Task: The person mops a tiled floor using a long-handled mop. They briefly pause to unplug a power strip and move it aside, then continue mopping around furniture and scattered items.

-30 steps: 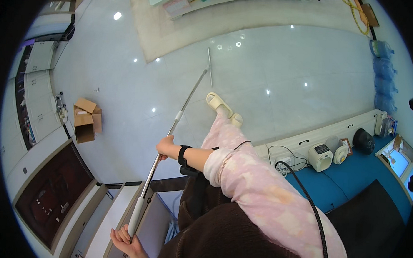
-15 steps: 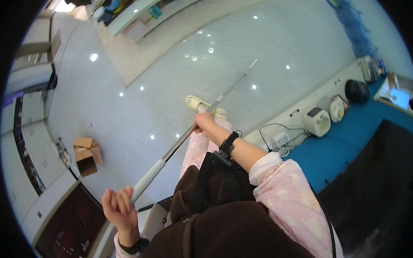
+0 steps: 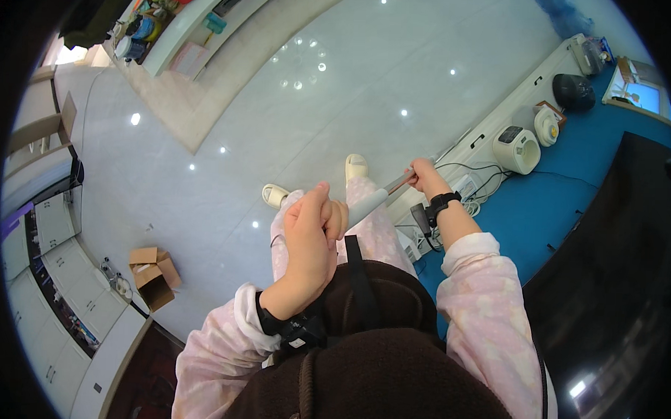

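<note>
A long pole with a thick white grip (image 3: 367,205) and a thinner metal shaft runs slantwise in front of my body. My left hand (image 3: 310,227) is closed around the near end of the grip, above my lap. Further along, to the right, my right hand (image 3: 424,177) grips the metal shaft near the front of the long low cabinet. Beyond that hand only a short stretch of the pole shows, and its far end cannot be made out. Below the pole my feet, in cream slippers (image 3: 355,166), stand apart on the glossy floor.
To the right, a blue-topped low cabinet (image 3: 502,229) carries a white rounded appliance (image 3: 516,151), tangled cables and a dark screen (image 3: 606,278). An open cardboard box (image 3: 154,278) sits on the floor at left. A white shelf unit (image 3: 180,34) stands at the far left.
My left hand has come up and right from the lower left. My right hand has shifted right, and the pole has swung toward the cabinet. My feet are now further apart.
</note>
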`<state>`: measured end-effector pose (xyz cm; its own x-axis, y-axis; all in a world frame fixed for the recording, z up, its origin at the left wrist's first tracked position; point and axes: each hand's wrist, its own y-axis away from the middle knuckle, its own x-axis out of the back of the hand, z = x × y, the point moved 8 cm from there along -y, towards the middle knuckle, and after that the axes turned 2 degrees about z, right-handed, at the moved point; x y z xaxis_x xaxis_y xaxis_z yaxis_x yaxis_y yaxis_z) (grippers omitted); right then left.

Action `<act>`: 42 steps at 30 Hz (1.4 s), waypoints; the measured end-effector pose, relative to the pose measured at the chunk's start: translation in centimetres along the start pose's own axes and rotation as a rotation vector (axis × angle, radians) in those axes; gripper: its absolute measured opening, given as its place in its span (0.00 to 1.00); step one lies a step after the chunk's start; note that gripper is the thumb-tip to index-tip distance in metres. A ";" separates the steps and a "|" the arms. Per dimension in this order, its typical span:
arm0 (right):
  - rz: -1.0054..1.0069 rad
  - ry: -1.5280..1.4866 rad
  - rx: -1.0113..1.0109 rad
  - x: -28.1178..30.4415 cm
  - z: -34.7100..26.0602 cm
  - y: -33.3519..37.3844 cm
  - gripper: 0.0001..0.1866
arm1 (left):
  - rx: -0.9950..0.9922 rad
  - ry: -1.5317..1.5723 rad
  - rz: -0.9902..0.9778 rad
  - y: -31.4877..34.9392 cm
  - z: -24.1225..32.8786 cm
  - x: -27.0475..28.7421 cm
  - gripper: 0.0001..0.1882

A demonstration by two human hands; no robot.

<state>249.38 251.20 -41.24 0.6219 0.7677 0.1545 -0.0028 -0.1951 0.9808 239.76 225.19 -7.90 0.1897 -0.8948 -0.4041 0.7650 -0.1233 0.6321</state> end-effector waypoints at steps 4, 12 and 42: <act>-0.028 0.003 0.016 -7.0 3.9 0.0 0.04 | 0.001 0.082 0.139 0.4 3.2 8.2 0.26; -0.299 0.239 -0.036 -37.1 20.0 4.8 0.08 | -0.133 0.189 0.468 6.7 16.7 37.5 0.25; -0.586 0.845 -0.107 -51.7 58.6 23.1 0.14 | -0.618 0.508 1.102 44.3 17.9 52.9 0.26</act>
<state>263.05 171.18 -33.58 -0.2051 0.9109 -0.3581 0.0277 0.3711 0.9282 272.67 164.66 10.60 0.9771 -0.1313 -0.1674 0.1931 0.8771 0.4397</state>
